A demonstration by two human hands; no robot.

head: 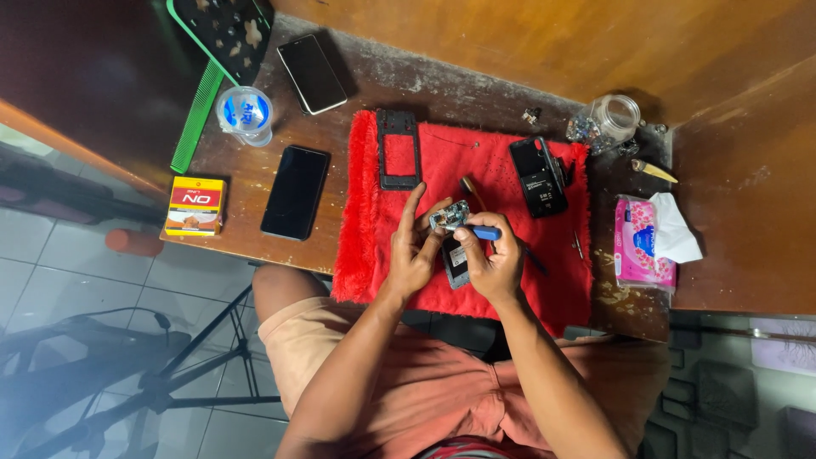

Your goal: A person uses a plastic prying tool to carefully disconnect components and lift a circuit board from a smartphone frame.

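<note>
Closest in, both hands are up over the red fuzzy cloth (518, 285). The left hand (410, 255) has its fingers pinched on a small metal phone part (449, 216), held above the cloth. The right hand (495, 259) is curled tight around a blue-handled screwdriver (484, 232), tip right at that part. Under the hands a dark phone body (456, 263) lies on the cloth, mostly covered by them.

Further up the cloth there's a black phone frame (399, 149) on the left and another opened black phone (538, 176) on the right.

Off the cloth on the wooden surface (246, 229): a black smartphone (294, 192) just left of the cloth, a yellow and red box (195, 205) at the left edge, and a pink tissue pack (643, 242) on the right. At the back, a sealed water cup (245, 112), a green comb (196, 116), a second smartphone (311, 73) and a glass jar (609, 121).
</note>
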